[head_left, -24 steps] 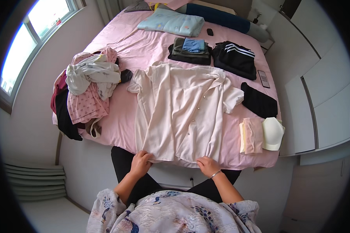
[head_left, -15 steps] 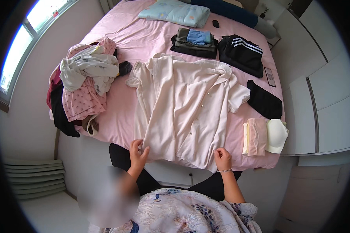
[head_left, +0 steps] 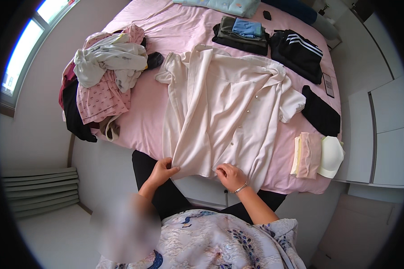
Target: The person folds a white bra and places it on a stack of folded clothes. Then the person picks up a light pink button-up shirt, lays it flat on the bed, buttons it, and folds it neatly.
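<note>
At lower centre, the cream buttoned blouse [head_left: 229, 98] is pinched at its hem by the left hand [head_left: 161, 174]; the grip of the right hand [head_left: 232, 177] cannot be told

We see a pink-covered bed [head_left: 141, 130], with a cream shirt [head_left: 229, 98] spread across it to the near edge. Left of the shirt we have a heap of clothes [head_left: 110, 62]; to the right, a folded pink cloth [head_left: 309, 154] beside a white bra [head_left: 331, 157], and a black cloth [head_left: 321, 111]. Farther back we find a folded stack [head_left: 244, 32], striped black clothes [head_left: 296, 56], a phone [head_left: 329, 85] and a blue quilt [head_left: 220, 4]
</note>
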`<state>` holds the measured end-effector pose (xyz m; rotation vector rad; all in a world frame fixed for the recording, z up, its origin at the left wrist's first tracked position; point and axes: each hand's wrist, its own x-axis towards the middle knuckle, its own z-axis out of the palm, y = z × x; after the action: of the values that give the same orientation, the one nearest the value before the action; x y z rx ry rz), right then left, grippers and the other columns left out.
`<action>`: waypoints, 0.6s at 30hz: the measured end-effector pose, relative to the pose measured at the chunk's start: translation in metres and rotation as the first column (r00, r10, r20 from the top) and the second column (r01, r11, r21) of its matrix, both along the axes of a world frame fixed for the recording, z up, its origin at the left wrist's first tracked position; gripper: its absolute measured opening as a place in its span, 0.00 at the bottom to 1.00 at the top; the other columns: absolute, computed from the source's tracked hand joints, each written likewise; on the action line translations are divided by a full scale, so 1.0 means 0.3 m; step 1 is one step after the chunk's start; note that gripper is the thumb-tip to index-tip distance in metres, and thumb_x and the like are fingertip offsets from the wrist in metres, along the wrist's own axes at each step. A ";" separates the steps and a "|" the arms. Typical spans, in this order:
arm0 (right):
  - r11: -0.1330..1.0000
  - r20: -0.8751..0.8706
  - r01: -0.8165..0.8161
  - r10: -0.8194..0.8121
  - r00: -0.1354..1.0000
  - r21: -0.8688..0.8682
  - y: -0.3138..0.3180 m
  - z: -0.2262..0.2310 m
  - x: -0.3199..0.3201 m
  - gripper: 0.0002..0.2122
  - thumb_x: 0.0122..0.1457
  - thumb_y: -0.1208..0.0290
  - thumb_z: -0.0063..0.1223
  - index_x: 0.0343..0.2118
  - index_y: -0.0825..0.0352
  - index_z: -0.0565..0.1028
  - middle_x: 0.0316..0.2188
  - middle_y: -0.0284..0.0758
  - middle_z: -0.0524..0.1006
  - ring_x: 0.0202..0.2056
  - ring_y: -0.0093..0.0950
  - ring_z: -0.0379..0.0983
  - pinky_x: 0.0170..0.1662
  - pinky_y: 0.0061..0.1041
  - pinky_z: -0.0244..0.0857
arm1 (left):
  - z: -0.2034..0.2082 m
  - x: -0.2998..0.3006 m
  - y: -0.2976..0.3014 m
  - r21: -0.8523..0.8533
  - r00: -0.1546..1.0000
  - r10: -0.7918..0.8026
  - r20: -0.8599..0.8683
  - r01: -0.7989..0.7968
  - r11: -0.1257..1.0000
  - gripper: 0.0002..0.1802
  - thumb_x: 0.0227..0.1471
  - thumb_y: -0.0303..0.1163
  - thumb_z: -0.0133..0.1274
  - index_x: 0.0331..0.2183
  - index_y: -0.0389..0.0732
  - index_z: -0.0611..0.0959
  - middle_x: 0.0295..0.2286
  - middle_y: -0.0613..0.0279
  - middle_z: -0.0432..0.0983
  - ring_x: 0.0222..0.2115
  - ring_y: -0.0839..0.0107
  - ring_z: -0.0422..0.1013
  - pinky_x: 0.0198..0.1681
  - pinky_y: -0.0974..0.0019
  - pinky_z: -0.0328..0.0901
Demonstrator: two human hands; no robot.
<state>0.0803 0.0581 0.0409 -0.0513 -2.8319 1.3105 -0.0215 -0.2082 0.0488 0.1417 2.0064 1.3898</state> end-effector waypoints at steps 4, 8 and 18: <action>0.977 0.161 0.078 -0.046 0.986 -0.198 0.038 -0.038 -0.022 0.07 0.51 0.70 0.50 0.32 0.66 0.73 0.23 0.38 0.75 0.22 0.30 0.72 0.28 0.27 0.66 | 0.026 0.040 0.028 0.255 0.927 0.362 -0.094 -0.329 0.909 0.07 0.45 0.22 0.51 0.31 0.34 0.75 0.25 0.71 0.71 0.25 0.82 0.67 0.29 0.78 0.62; 0.648 0.520 0.461 -0.117 0.846 -0.606 0.088 -0.017 -0.029 0.11 0.58 0.67 0.43 0.34 0.70 0.73 0.25 0.34 0.76 0.25 0.23 0.72 0.30 0.22 0.67 | 0.194 0.115 0.200 0.147 0.970 0.128 -0.207 -0.098 0.984 0.08 0.47 0.22 0.51 0.34 0.37 0.74 0.20 0.70 0.68 0.19 0.82 0.63 0.22 0.77 0.61; -0.155 0.517 0.569 0.277 0.810 -0.808 0.056 -0.212 -0.037 0.21 0.59 0.53 0.36 0.44 0.67 0.69 0.39 0.36 0.74 0.39 0.29 0.71 0.44 0.31 0.64 | 0.202 0.261 0.280 0.265 0.766 -0.538 -0.351 0.632 0.728 0.24 0.47 0.31 0.53 0.48 0.39 0.70 0.38 0.56 0.71 0.33 0.70 0.71 0.33 0.72 0.65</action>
<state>0.0692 0.0749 -0.0225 -0.9071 -0.7934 3.3547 0.0570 -0.1241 0.1094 1.0907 1.6263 1.3328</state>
